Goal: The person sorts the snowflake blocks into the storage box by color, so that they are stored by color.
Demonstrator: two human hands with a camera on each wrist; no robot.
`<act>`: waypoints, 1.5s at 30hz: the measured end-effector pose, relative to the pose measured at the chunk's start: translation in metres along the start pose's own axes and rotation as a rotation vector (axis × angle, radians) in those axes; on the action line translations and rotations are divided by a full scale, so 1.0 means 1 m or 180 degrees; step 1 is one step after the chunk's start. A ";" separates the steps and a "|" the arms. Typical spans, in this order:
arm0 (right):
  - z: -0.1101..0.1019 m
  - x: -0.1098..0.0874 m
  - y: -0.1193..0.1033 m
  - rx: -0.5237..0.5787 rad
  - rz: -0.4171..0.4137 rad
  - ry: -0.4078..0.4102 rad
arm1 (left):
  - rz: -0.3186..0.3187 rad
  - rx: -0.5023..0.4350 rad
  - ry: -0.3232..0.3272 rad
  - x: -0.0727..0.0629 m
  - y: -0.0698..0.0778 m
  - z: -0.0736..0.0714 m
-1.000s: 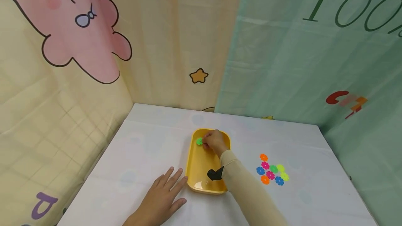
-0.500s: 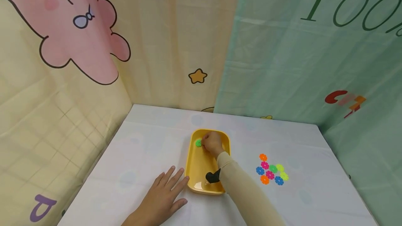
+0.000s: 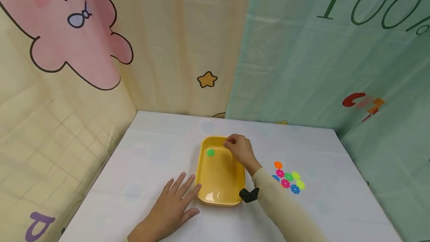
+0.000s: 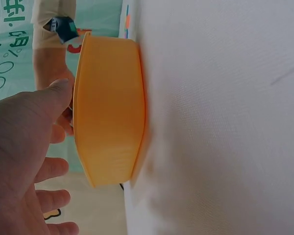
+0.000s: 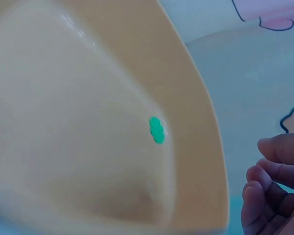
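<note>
A yellow tray (image 3: 220,182) stands on the white table. Inside, near its far left corner, lies a green scalloped disc (image 3: 210,152); whether it is one disc or a stack I cannot tell. My right hand (image 3: 240,148) hovers over the tray's far right rim. Its fingers (image 5: 257,196) are loosely curled with nothing seen between them. Spread flat-fingered, my left hand (image 3: 171,206) is at the tray's near left side, one fingertip at the rim. In the left wrist view the tray's outer wall (image 4: 110,107) rises beside that hand.
Several flower-shaped discs in pink (image 3: 285,183), blue (image 3: 295,189), orange (image 3: 278,164), yellow and green lie to the right of the tray, partly behind the right sleeve (image 3: 279,201). Patterned curtains (image 3: 181,47) hang along the table's back and sides.
My right hand has let go of the green disc, lifted and moved right to the tray's far right rim. The left hand keeps its place by the tray. The head view shifted slightly.
</note>
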State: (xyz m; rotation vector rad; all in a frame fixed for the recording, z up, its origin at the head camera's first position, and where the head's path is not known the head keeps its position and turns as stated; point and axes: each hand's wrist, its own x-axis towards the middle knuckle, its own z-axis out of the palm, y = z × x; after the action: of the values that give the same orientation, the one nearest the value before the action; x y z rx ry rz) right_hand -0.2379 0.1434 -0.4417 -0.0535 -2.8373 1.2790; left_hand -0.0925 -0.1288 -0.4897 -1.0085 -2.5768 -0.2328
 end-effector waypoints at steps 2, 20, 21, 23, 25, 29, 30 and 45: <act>-0.022 -0.006 0.010 -0.0115 -0.0055 0.0117 | 0.0001 -0.0010 -0.0010 0.001 0.000 0.000; -0.143 -0.066 0.146 -0.0504 0.0831 0.0357 | -0.0075 -0.0050 -0.0101 0.005 -0.011 0.001; -0.144 -0.069 0.151 -0.0524 0.0867 0.0370 | -0.0066 -0.0050 -0.0091 0.005 -0.011 0.002; -0.146 -0.073 0.159 -0.0573 0.0910 0.0391 | -0.0063 -0.0070 -0.0084 0.006 -0.011 0.002; -0.146 -0.076 0.166 -0.0620 0.0953 0.0389 | -0.0075 -0.0080 -0.0105 0.006 -0.010 0.003; -0.147 -0.079 0.178 -0.0631 0.1024 0.0301 | -0.0118 -0.0072 -0.0175 0.006 -0.008 0.004; -0.146 -0.080 0.181 -0.0632 0.1023 0.0269 | -0.0124 -0.0076 -0.0182 0.006 -0.008 0.004; -0.124 -0.081 0.190 -0.0847 0.0705 -0.0128 | -0.0139 -0.0122 -0.0201 0.006 -0.005 0.003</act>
State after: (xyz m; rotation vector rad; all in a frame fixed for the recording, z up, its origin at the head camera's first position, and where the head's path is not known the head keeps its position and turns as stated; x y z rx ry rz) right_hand -0.1480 0.3588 -0.5033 -0.3608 -3.0879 0.9289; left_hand -0.1006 -0.1281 -0.4903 -0.9887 -2.6630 -0.2666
